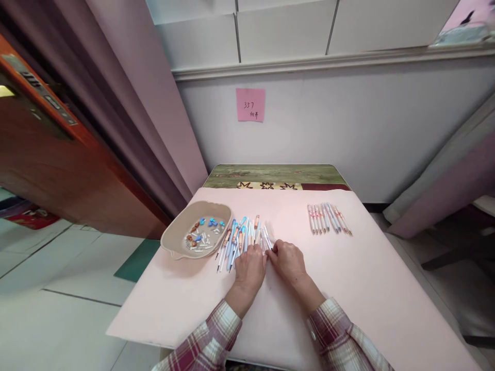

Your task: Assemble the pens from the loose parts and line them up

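My left hand (250, 267) rests at the near right edge of a heap of pen parts, its fingers closed; what they grip is hidden. Close beside it, my right hand (288, 261) is also closed, thumb and fingers pinched near the ends of some slim white pen refills (267, 238). Both sets of fingertips nearly meet. The heap holds several pen barrels (234, 238) in light blue, white and brown, lying roughly side by side with dark tips toward me. Something clear, like thin plastic, shows around the refills.
Left of the heap stands a beige basin (172, 246) with small blue, brown and white pieces (201, 238) in it. A row of assembled pens (328, 219) lies at the right on the pink-covered table (371, 288). Behind is a wall with a pink note (250, 105).
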The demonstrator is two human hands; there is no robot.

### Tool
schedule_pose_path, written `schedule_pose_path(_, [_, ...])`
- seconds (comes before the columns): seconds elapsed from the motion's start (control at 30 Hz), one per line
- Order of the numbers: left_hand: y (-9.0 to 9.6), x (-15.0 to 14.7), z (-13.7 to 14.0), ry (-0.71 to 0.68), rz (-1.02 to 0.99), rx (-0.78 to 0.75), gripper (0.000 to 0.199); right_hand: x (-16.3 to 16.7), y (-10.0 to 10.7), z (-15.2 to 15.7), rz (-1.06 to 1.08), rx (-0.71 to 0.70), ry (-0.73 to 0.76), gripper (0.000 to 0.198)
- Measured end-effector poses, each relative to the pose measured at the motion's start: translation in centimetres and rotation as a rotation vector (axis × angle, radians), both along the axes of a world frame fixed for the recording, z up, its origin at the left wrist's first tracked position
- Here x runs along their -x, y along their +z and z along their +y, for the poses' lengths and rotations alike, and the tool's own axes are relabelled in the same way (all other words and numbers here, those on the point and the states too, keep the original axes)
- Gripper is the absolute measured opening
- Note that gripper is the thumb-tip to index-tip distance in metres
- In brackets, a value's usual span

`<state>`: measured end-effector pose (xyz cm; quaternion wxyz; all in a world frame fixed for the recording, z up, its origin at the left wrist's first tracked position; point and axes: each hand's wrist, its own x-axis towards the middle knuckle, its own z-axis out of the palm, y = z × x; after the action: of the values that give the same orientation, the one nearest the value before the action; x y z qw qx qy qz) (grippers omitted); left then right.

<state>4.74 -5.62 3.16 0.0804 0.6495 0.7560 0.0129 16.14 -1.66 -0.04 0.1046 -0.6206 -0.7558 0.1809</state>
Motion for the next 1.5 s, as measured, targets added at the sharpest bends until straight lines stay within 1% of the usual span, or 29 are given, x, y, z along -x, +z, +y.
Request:
schedule_pose_path(0.13, [-0.3,-0.2,-0.1,0.031,0.003,0.016,0.024,0.1,-0.1,-0.1,-0.022,-0.017,0.006,0.021])
schedule_pose_path(0.2, [-0.1,0.0,-0.2,0.051,-0.007,-0.028,0.022,0.1,-0.1,-0.1,-0.016,-0.041,0.013,0.020])
schedule_pose_path(0.27, [0.1,0.7,-0.1,0.072,-0.090,-0.115,0.019,-0.1,-0.1,0.0,0.011,-0.061,0.006,0.019])
schedule_pose_path(0.3, [0.3,1.1,0.0,0.081,-0.185,-0.164,0.018,-0.2,-0.1,0.1,0.033,-0.069,-0.006,0.018])
schedule_pose_path(0.33, [0.4,1.7,0.1,0.095,-0.321,-0.210,0.018,-0.3,0.0,0.2,0.065,-0.077,-0.021,0.018])
schedule_pose_path(0.4, [0.6,2.9,0.5,0.158,-0.695,-0.270,0.021,-0.6,0.1,0.5,0.162,-0.079,-0.046,0.016])
schedule_pose_path(0.47, [0.5,4.0,0.9,0.261,-1.094,-0.297,0.023,-0.8,0.2,0.6,0.304,-0.056,-0.052,0.016])
schedule_pose_path(0.53, [0.3,4.7,1.1,0.365,-1.398,-0.290,0.030,-0.9,0.0,0.7,0.471,-0.008,-0.055,0.017])
schedule_pose_path(0.6, [-0.1,4.9,1.1,0.419,-1.576,-0.255,0.035,-0.8,-0.2,0.7,0.636,0.073,-0.065,0.021])
schedule_pose_path(0.67, [-0.4,4.9,1.0,0.424,-1.635,-0.217,0.037,-0.7,-0.5,0.7,0.780,0.158,-0.083,0.023])
schedule_pose_path(0.73, [-0.8,4.6,0.8,0.406,-1.590,-0.206,0.034,-0.7,-0.8,0.8,0.890,0.205,-0.113,0.023])
schedule_pose_path(0.83, [-1.2,4.0,0.5,0.366,-1.393,-0.188,0.026,-0.8,-1.1,1.0,0.974,0.183,-0.169,0.022])
schedule_pose_path(0.9, [-1.5,3.6,0.4,0.317,-1.213,-0.194,0.022,-0.9,-1.2,1.1,0.990,0.153,-0.183,0.022])
schedule_pose_path(0.97, [-1.6,3.2,0.2,0.227,-0.997,-0.242,0.019,-0.9,-1.3,1.1,0.995,0.134,-0.176,0.023])
schedule_pose_path(1.03, [-1.4,3.0,-0.1,0.131,-0.776,-0.296,0.020,-0.9,-1.3,1.1,0.997,0.132,-0.172,0.024])
schedule_pose_path(1.1, [-0.9,3.0,-0.4,0.076,-0.590,-0.306,0.019,-0.9,-1.2,1.1,1.002,0.134,-0.176,0.024])
schedule_pose_path(1.17, [-0.2,3.2,-0.8,0.072,-0.443,-0.264,0.016,-0.9,-1.2,1.2,1.006,0.134,-0.183,0.025])
schedule_pose_path(1.27, [0.6,3.2,-1.4,0.097,-0.234,-0.128,0.020,-1.0,-1.1,1.3,1.001,0.129,-0.193,0.025])
schedule_pose_path(1.33, [0.7,2.9,-1.7,0.095,-0.114,-0.040,0.022,-1.0,-1.1,1.3,0.997,0.127,-0.192,0.024])
schedule_pose_path(1.4, [0.5,2.4,-1.9,0.078,-0.041,0.013,0.023,-1.1,-1.1,1.4,0.996,0.125,-0.186,0.023])
schedule_pose_path(1.5, [0.0,1.5,-1.9,0.078,-0.008,0.038,0.025,-1.1,-1.1,1.4,0.993,0.126,-0.191,0.024])
